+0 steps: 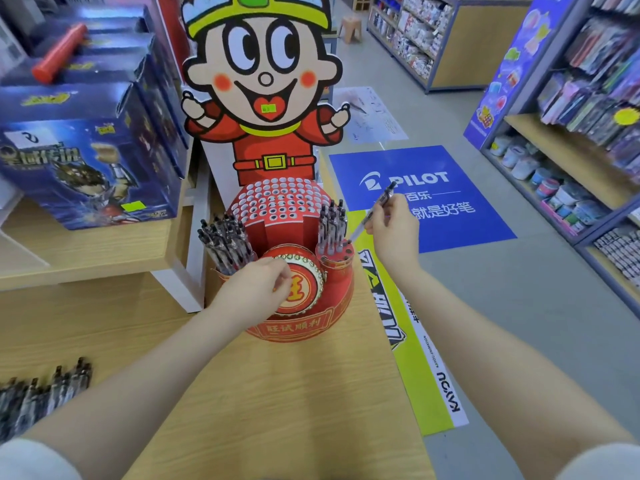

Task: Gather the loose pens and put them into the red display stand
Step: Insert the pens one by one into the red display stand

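Right hand (393, 230) pinches a pen (372, 212) in a tight finger grip, tip angled down at the right cup (335, 255) of the red display stand (298, 271). Left hand (258, 292) rests curled on the stand's front drum; whether it holds anything, can't tell. Loose pens (38, 393) lie near left on the desk (294, 393)

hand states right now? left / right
Left hand: fingers curled against the front of the red display stand, nothing visibly held.
Right hand: pinching a pen, tip at the stand's right cup.
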